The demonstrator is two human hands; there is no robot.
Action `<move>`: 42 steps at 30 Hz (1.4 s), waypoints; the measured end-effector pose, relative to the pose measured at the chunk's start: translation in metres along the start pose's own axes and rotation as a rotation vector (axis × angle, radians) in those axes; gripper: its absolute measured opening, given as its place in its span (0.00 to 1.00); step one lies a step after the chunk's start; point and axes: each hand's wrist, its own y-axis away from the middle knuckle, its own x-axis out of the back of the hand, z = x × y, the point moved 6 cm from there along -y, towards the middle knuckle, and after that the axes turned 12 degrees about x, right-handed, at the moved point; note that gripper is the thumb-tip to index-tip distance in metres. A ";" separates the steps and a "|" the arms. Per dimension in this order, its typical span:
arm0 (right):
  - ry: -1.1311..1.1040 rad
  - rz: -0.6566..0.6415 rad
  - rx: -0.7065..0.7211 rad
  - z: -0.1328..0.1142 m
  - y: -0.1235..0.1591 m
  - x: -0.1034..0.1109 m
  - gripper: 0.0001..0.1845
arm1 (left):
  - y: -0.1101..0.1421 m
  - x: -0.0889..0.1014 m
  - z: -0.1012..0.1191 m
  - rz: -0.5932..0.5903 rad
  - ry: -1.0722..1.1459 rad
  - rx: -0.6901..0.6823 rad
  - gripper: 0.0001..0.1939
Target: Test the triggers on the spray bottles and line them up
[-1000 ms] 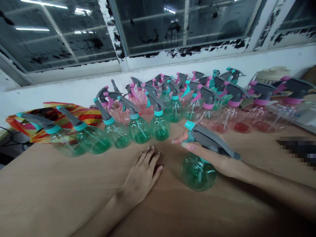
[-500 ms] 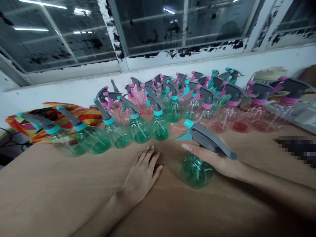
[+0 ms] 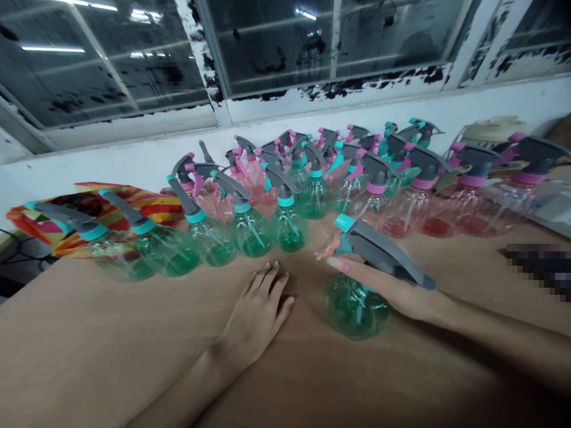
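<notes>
My right hand [image 3: 388, 285] is wrapped round the neck of a green spray bottle [image 3: 359, 315] with a grey and turquoise spray head. Its thumb points along the near side, and other fingertips show at the turquoise trigger. The bottle stands on the table, its nozzle facing away to the left. Flat on the tabletop lies my left hand [image 3: 259, 309], fingers stretched out and holding nothing. Just beyond its fingertips, a row of green spray bottles includes an upright one [image 3: 289, 229]; the leftmost bottle [image 3: 122, 255] looks tilted in this view.
Pink spray bottles [image 3: 410, 208] crowd the back and right of the wooden table [image 3: 111, 351]. A red and yellow striped bag [image 3: 129, 202] lies at the left. A blurred dark object [image 3: 539, 264] is at the right edge. Behind runs a white wall below windows.
The fingers of my right hand have closed on the trigger, which now sits closer to the spray head. My left hand has stayed in place.
</notes>
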 end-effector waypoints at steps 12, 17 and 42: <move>0.145 0.084 -0.032 -0.001 0.002 0.005 0.09 | 0.000 -0.001 -0.001 -0.013 -0.015 0.006 0.21; 0.098 0.122 -0.007 -0.001 0.001 0.004 0.10 | 0.000 -0.001 -0.001 -0.026 -0.028 0.005 0.21; 0.143 0.066 -0.036 -0.006 0.003 0.002 0.12 | 0.000 -0.001 0.000 -0.003 -0.032 -0.003 0.21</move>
